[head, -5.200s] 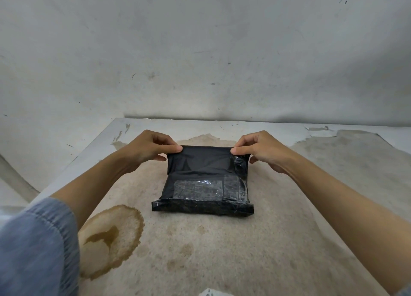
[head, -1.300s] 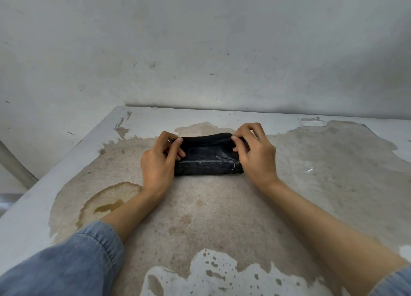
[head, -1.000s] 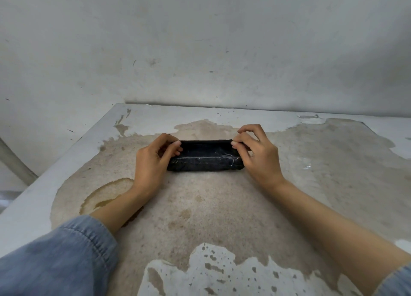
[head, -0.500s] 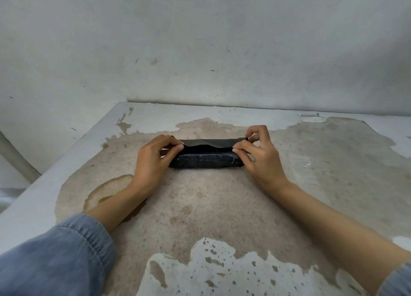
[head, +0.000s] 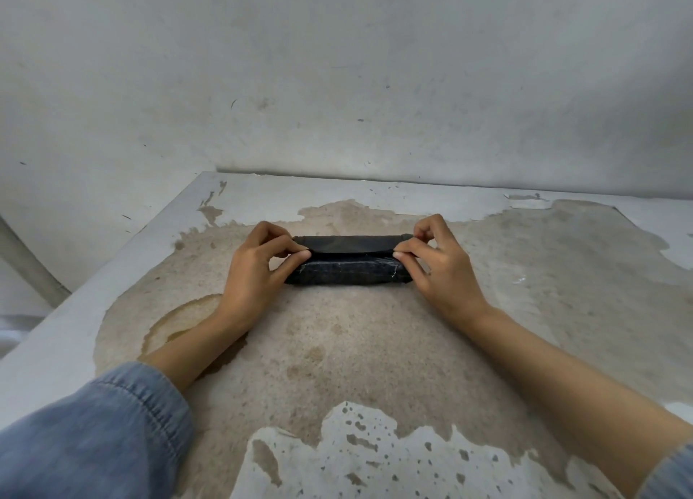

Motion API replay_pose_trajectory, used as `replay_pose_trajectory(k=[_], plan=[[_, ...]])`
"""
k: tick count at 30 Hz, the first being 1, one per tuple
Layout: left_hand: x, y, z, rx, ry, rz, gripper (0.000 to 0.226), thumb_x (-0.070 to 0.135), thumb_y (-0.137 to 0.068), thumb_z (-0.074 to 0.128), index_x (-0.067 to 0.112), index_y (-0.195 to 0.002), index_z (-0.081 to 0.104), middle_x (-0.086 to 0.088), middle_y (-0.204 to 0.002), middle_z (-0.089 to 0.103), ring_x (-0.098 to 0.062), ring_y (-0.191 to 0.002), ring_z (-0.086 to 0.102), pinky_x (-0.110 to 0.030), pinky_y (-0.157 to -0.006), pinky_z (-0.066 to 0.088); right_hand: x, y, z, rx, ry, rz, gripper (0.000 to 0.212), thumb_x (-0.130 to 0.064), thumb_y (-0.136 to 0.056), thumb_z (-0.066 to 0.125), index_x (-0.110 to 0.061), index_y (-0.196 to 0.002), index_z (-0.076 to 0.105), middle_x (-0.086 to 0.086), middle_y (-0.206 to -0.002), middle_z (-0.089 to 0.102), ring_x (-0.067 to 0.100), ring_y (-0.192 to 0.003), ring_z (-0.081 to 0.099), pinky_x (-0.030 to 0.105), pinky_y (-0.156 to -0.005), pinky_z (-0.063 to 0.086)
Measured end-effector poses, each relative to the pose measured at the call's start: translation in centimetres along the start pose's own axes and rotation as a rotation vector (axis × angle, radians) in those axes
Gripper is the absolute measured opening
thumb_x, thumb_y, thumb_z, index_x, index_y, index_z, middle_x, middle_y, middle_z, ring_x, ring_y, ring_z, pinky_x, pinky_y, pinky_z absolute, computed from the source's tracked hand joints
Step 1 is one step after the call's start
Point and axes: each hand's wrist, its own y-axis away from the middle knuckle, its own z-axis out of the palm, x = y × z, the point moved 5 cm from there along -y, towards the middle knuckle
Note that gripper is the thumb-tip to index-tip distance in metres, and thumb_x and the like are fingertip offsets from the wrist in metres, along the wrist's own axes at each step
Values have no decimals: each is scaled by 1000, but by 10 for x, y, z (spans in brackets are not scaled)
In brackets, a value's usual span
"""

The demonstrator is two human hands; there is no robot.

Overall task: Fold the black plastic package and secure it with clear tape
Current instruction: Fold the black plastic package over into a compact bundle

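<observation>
Both hands, left (head: pixel 252 273) and right (head: pixel 442 270), pinch the folded package's (head: pixel 347 262) top flap at either end with curled fingers on a stained tabletop (head: pixel 337 348).

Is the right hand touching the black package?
Touching. Head view: right hand pinches the loose flap at the black package's right end.

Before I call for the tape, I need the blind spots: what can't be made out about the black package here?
Head view: both ends of the black package are covered by the left hand and right hand, which pinch its top flap.
Its far side and underside: hidden by its own bulk.
Clear tape on its near face: only faint glints, extent too small to tell.
Table, right side: cut off by the frame.
</observation>
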Motion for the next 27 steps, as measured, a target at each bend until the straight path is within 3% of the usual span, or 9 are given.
replay_pose_trajectory(k=[3, 6, 9, 13, 18, 20, 24, 27], plan=[[-4, -1, -2, -15, -107, 74, 18, 30, -85, 67, 14, -87, 75, 0, -103, 53, -16, -98, 47, -27, -81, 42, 1, -1, 1, -5, -3, -5, 6, -6, -83, 67, -3, -79, 68, 8, -88, 49, 9, -80, 43, 21, -64, 44], [0, 1, -4, -61, -388, 389, 32, 39, -87, 59, 12, -95, 74, -7, -114, 61, -27, -115, 43, -42, -86, 44, 2, -1, 1, -11, 6, -6, 6, -6, -84, 67, -2, -79, 68, 7, -87, 49, 5, -81, 40, 15, -66, 40], [4, 2, -3, -142, -513, 565, 36, 39, -90, 54, 9, -98, 72, -6, -118, 66, -25, -124, 47, -42, -95, 37, 2, 0, 2, -16, 10, -4, 7, -7, -85, 66, -3, -80, 67, 6, -89, 48, 6, -83, 40, 8, -69, 37], [11, -6, -2, -202, -503, 632, 36, 37, -90, 52, 7, -87, 71, -6, -98, 72, -24, -95, 67, -36, -91, 41, 2, 0, 1, -8, 14, -15, 7, -6, -85, 66, -2, -80, 67, 8, -89, 50, 7, -82, 41, 12, -68, 40], [14, -4, 0, -251, -580, 772, 31, 28, -95, 51, 5, -82, 66, -10, -86, 68, -28, -73, 64, -40, -68, 52, 1, 0, 2, -8, 20, -29, 9, -8, -86, 65, -1, -80, 67, 8, -89, 51, 8, -82, 43, 17, -65, 42], [13, -6, 1, -258, -572, 767, 30, 29, -95, 49, 5, -89, 65, -9, -85, 65, -28, -71, 61, -39, -67, 51, 1, 0, 2, -11, 13, -38, 11, -10, -87, 63, -1, -81, 67, 8, -89, 51, 11, -82, 45, 19, -65, 43], [12, -7, 3, -246, -569, 784, 38, 31, -94, 47, 10, -123, 62, -6, -90, 60, -21, -80, 50, -32, -74, 41, 1, 1, 1, -13, 9, -56, 17, -13, -89, 58, -1, -81, 67, 8, -89, 50, 14, -81, 47, 21, -64, 44], [9, -6, 4, -240, -571, 832, 38, 29, -95, 45, 17, -129, 59, -7, -91, 59, -21, -81, 48, -33, -74, 39, 1, 1, 2, -12, 19, -59, 17, -13, -89, 58, -1, -81, 67, 9, -90, 51, 16, -81, 48, 20, -64, 44]])
